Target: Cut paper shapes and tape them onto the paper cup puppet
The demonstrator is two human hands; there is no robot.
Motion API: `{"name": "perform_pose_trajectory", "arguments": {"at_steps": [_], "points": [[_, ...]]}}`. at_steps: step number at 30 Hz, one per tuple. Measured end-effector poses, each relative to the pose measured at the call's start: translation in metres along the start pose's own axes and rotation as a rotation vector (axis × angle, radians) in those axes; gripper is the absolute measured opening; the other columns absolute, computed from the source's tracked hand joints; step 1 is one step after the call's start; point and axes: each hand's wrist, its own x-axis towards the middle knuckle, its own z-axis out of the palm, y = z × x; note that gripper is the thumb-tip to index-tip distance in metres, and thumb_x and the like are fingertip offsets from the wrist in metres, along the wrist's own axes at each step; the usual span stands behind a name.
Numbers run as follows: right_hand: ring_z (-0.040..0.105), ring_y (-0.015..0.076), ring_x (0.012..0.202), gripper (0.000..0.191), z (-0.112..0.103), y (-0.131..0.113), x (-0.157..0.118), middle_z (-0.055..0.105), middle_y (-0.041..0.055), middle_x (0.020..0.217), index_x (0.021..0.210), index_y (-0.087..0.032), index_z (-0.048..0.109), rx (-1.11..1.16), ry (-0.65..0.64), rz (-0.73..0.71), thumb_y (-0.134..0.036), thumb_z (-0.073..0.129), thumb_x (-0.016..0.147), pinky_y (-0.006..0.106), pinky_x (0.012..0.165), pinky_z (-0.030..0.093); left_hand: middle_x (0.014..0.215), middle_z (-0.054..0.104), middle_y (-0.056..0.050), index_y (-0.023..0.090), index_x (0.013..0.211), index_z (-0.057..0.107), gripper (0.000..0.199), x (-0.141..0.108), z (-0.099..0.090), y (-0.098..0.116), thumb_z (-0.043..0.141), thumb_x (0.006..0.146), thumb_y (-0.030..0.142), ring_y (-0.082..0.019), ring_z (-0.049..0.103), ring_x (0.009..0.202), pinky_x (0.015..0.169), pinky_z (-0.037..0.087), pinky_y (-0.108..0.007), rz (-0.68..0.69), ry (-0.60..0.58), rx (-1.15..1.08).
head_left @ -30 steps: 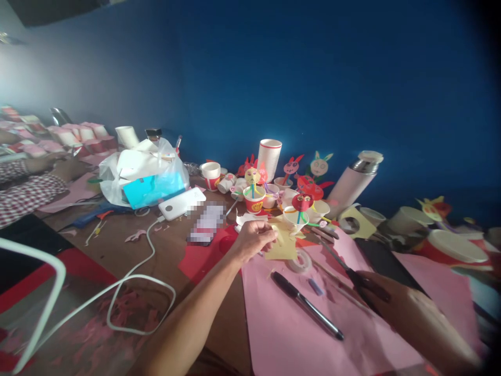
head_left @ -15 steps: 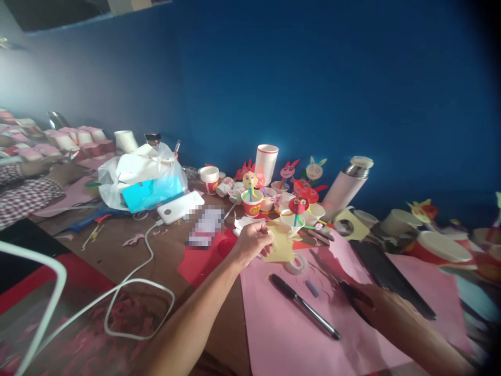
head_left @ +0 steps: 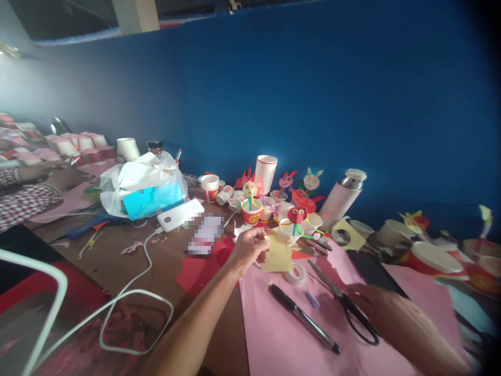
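Note:
My left hand is closed in a pinch on the left edge of a yellow paper, beside the red paper. At the right, my right hand is beside black-handled scissors, which lie on pink paper; its fingers are blurred and partly hidden. A black pen, a roll of clear tape and a small bluish piece lie between the hands.
Decorated paper cups line the blue wall, near a pink flask. Left are a plastic bag, a white power bank with its looping cable, and a co-worker's checked sleeve. A dark flat object lies right.
My right hand has come off the scissors' handles, which now lie in full view. My left hand still pinches the yellow paper. The camera view has tilted slightly up.

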Motion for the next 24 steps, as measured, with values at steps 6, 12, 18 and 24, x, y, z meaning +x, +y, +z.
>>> {"name": "perform_pose_trajectory", "arguments": {"at_steps": [6, 12, 18, 24], "points": [[0.064, 0.0193, 0.073, 0.03, -0.022, -0.08, 0.04, 0.071, 0.0032, 0.077, 0.081, -0.022, 0.07, 0.584, -0.112, -0.05, -0.043, 0.049, 0.081, 0.026, 0.064, 0.048, 0.047, 0.051, 0.005, 0.016, 0.066, 0.05, 0.013, -0.003, 0.006, -0.003, 0.059, 0.06, 0.023, -0.007, 0.046, 0.036, 0.038, 0.04, -0.019, -0.008, -0.016, 0.016], [0.049, 0.0103, 0.051, 0.025, -0.009, -0.123, 0.064, 0.053, -0.0037, 0.053, 0.063, -0.018, 0.06, 0.875, -0.27, -0.065, -0.037, 0.053, 0.077, 0.021, 0.049, 0.038, 0.048, 0.049, 0.006, 0.015, 0.065, 0.051, 0.009, -0.003, 0.007, -0.01, 0.058, 0.063, 0.02, -0.006, 0.045, 0.038, 0.039, 0.04, -0.018, 0.003, -0.068, 0.041], [0.04, 0.0073, 0.045, 0.025, 0.001, -0.125, 0.07, 0.051, -0.0041, 0.05, 0.062, -0.017, 0.058, 0.992, -0.316, -0.039, -0.039, 0.057, 0.073, 0.019, 0.043, 0.03, 0.049, 0.05, 0.005, 0.014, 0.065, 0.053, 0.006, 0.0, 0.009, -0.017, 0.056, 0.062, 0.018, -0.007, 0.047, 0.039, 0.04, 0.042, -0.019, -0.012, -0.09, 0.031], [0.041, 0.0077, 0.045, 0.026, 0.004, -0.122, 0.071, 0.05, -0.0044, 0.049, 0.055, -0.017, 0.051, 1.024, -0.308, -0.066, -0.036, 0.057, 0.072, 0.02, 0.044, 0.031, 0.052, 0.052, 0.004, 0.013, 0.067, 0.053, 0.008, 0.002, 0.012, -0.02, 0.057, 0.062, 0.016, -0.006, 0.047, 0.039, 0.039, 0.041, -0.019, -0.015, -0.11, -0.028]]}}
